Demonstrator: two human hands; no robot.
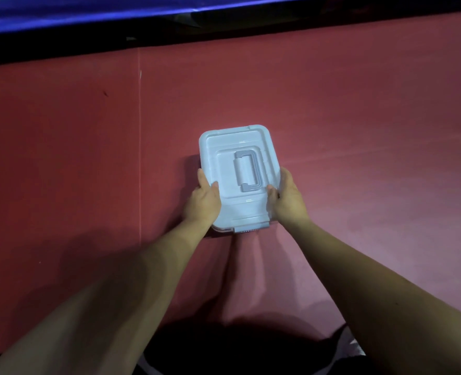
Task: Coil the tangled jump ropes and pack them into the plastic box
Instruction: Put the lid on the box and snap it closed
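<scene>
Clamping the pale blue, round-cornered rectangular plastic box (234, 147) by its long sides, the left hand (203, 201) and right hand (287, 197) each wrapped the rim, thumbs on the glossy stepped lid (240, 209), the box sitting between the two grips on the dull red mat (359, 158). That smooth, hard plastic could slide out of so shallow a grip if lifted, since the grey hoop handle (247, 170) between the thumbs lay flat and unheld. No jump ropes showed, so whether any lay inside could not be told.

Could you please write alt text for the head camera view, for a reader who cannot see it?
Seen from above, a person's left hand and right hand hold the sides of a pale blue plastic box on a red mat, its lid on and handle folded flat. No jump ropes show.
</scene>
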